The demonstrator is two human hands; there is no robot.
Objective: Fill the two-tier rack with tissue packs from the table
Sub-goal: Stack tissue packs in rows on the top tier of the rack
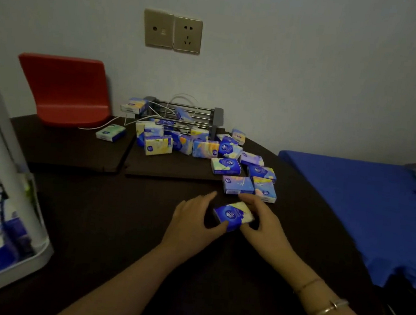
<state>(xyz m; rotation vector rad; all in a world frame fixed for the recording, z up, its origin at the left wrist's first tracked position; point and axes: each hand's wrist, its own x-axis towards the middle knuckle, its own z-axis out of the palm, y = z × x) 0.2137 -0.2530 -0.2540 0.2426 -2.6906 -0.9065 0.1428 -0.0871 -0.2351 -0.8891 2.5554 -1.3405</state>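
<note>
Tissue pack, low over the desk, pinched between left hand and right hand; risk: slipping from this light two-sided fingertip hold before reaching the far rack.

Both hands meet on one blue tissue pack near the front of the dark desk: the left hand pinches its near corner and the right hand grips its far end. More tissue packs lie scattered before a metal rack by the wall, and a white rack with stacked packs stands at the left edge.
</note>
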